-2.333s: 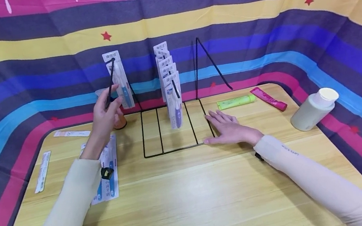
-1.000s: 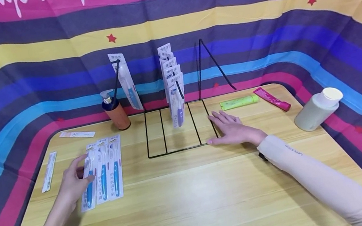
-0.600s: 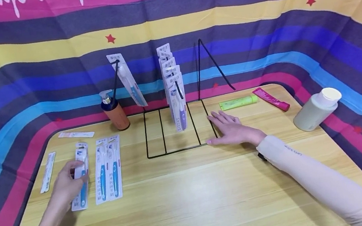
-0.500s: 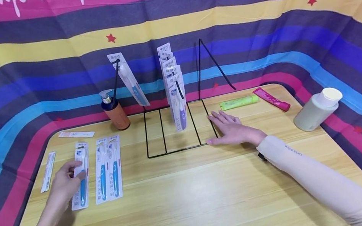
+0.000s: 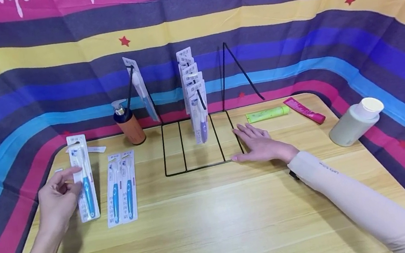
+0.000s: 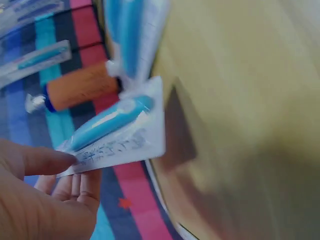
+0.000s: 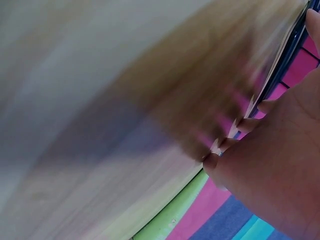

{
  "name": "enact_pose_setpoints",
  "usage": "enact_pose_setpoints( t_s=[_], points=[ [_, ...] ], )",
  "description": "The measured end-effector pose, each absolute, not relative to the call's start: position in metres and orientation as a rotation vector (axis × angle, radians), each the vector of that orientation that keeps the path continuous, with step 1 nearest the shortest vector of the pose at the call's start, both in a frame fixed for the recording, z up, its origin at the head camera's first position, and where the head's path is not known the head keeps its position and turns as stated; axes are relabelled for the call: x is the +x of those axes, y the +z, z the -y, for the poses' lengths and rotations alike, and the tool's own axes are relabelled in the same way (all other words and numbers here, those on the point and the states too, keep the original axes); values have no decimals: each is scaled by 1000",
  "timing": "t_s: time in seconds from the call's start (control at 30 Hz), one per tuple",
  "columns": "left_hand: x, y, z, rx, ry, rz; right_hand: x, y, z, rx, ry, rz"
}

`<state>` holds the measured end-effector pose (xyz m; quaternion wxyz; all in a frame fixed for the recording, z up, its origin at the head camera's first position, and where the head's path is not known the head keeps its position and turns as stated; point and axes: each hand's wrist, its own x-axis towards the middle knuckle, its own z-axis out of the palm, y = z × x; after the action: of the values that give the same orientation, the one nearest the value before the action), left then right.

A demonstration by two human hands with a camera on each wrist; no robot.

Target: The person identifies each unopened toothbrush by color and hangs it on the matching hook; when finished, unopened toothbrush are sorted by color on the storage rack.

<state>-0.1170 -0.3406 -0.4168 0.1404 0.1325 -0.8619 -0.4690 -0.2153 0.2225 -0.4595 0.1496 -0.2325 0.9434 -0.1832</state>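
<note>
My left hand pinches a packaged blue toothbrush by its left edge, thumb in front and fingers behind, raised off the table in the left wrist view. Two more packaged blue toothbrushes lie side by side to its right. On the table stands a black wire rack; one packaged blue toothbrush hangs from its left hook, and several packaged purple toothbrushes hang from the middle one. The right hook carries nothing. My right hand lies with fingers spread on the rack base's right side.
An orange pump bottle stands left of the rack. Behind the held package lies a thin white packet. To the right are a green tube, a pink tube and a tilted white bottle. A striped cloth borders the table.
My left hand came down from the rack's left hook to the flat toothbrushes, drew one leftward and has now lifted it. The toothbrush on the left hook swings. My right hand stays put.
</note>
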Motion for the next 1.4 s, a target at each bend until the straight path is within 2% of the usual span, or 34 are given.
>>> enact_pose_setpoints(
  t_s=[0.4,0.73,0.93,1.4],
  points=[
    [-102,-382,281,19,-1578,2176,-216,-460,-222,-678,-514,-2720],
    [-83,-366,239,-414,-1959,1836,-216,-461,-223,-679,-521,-2718],
    [-76,-359,217,-455,-1825,1975,-215,-460,-222,-674,-528,-2717],
    [-92,-369,205,-669,-1832,1860,-216,-460,-223,-674,-535,-2711]
  ],
)
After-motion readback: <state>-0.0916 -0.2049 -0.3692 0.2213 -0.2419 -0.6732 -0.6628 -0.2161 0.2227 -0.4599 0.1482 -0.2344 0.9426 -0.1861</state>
